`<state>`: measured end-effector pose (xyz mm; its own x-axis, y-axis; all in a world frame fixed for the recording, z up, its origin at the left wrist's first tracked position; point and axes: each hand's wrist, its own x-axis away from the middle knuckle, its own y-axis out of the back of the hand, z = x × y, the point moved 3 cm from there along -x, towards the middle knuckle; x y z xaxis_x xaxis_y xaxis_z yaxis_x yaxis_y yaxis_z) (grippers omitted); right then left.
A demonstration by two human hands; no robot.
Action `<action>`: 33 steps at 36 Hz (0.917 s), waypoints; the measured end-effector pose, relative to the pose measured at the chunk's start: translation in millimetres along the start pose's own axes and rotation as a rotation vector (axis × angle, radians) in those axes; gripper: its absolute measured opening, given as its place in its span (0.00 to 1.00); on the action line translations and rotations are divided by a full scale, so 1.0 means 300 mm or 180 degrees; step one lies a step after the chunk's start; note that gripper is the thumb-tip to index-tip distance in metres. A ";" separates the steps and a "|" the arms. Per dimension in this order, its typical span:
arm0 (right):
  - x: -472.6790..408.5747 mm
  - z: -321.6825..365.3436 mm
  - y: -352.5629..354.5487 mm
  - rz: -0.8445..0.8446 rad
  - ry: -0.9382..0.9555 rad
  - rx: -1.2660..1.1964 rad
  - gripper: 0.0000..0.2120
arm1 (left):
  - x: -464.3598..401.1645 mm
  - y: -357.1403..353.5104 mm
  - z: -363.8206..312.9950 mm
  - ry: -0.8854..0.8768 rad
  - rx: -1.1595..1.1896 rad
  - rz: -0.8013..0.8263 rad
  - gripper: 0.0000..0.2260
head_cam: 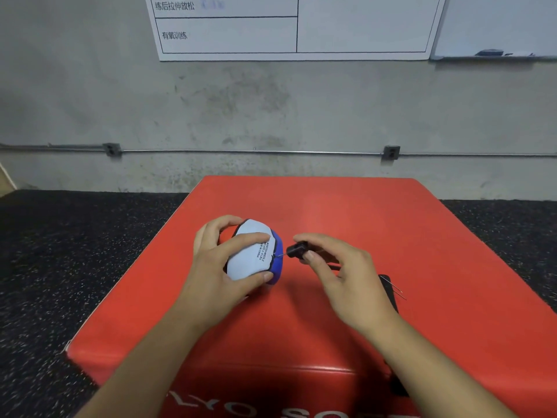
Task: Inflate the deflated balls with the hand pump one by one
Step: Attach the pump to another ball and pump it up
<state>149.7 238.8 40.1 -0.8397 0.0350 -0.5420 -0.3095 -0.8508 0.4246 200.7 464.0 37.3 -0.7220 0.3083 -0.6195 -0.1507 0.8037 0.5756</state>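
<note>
Deflated ball (254, 254), gripped by the left hand (220, 260), is just meeting the needle of the pump nozzle (297, 249) pinched by the right hand (340, 273), so pumping seems not yet begun.

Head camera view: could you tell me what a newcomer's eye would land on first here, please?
The bright red padded box fills the lower middle, standing on dark speckled flooring before a grey concrete wall. At its centre the left hand grips a crumpled white and blue ball, while the right hand pinches the black pump nozzle, its thin needle at the ball's valve. A whiteboard chart with Chinese text hangs on the wall above.
</note>
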 end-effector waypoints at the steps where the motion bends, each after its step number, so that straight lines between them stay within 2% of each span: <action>1: 0.001 0.002 -0.001 0.0006 -0.0009 -0.0019 0.15 | -0.001 0.001 0.001 -0.0005 -0.0017 -0.0011 0.25; 15: -0.001 0.005 -0.015 0.0024 0.0014 0.0022 0.13 | -0.002 0.000 -0.004 0.0005 -0.0032 0.0010 0.25; 25: -0.013 0.022 -0.021 -0.0020 0.0106 0.0249 0.17 | -0.007 -0.011 -0.004 0.0042 -0.0033 0.0006 0.25; 30: -0.029 0.047 -0.038 0.0029 0.0206 0.0335 0.22 | -0.004 -0.006 0.003 0.0081 0.0009 -0.0052 0.24; 33: -0.040 0.052 -0.047 0.0114 0.0185 0.0343 0.21 | -0.003 -0.001 0.009 0.0114 0.0054 -0.0101 0.24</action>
<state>157.4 258.6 51.9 -0.8247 -0.0277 -0.5649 -0.3284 -0.7897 0.5182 203.2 464.7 36.4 -0.7407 0.2642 -0.6177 -0.1627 0.8215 0.5465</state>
